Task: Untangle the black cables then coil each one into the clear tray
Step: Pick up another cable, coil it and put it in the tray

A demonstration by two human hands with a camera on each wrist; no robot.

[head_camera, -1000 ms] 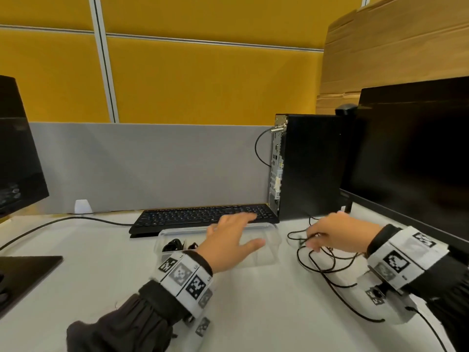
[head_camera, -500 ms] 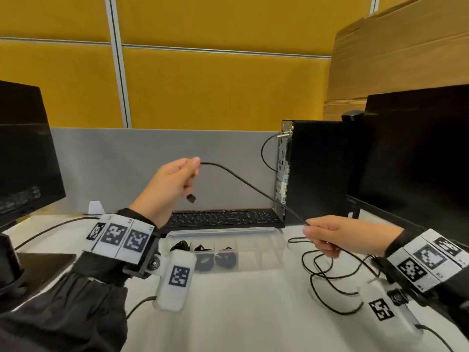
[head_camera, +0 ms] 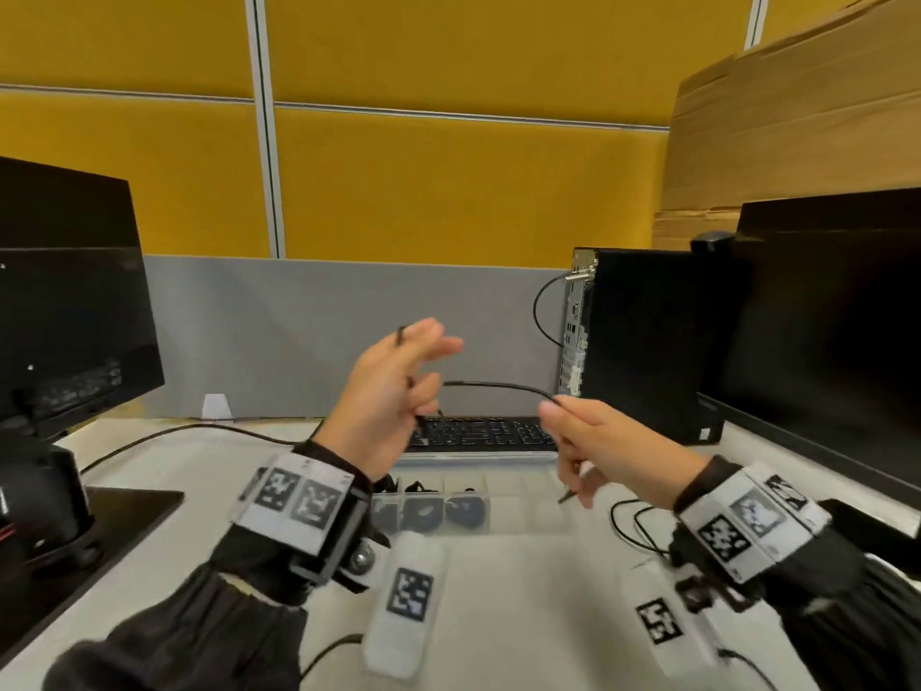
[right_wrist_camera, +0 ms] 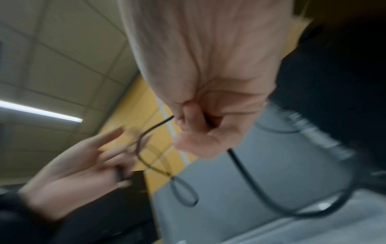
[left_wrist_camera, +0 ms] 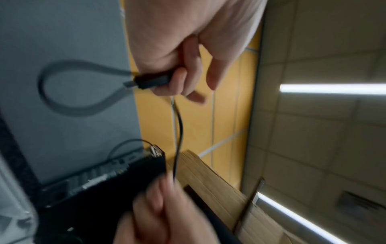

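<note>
- Black cable (head_camera: 498, 386) now runs short and nearly level between the two hands, where half a second ago it sloped long from a raised left hand down to the right.
- Left hand (head_camera: 388, 401) has come in toward the right and wound a loop: its lower fingers clamp the plug (left_wrist_camera: 152, 81), the upper ones spread, a small loop (left_wrist_camera: 69, 87) hanging beside them.
- Right hand (head_camera: 603, 451) stays pinched on the cable, thumb against curled fingers, the slack falling to the tangle (head_camera: 643, 531) on the desk's right side.
- Coiling has begun, I'd say; this cable looks free of the knot.
- Tray (head_camera: 518, 511) waits at the desk's middle, before the keyboard (head_camera: 488, 433), three coils (head_camera: 428, 511) already in its left compartments, right ones open.
</note>
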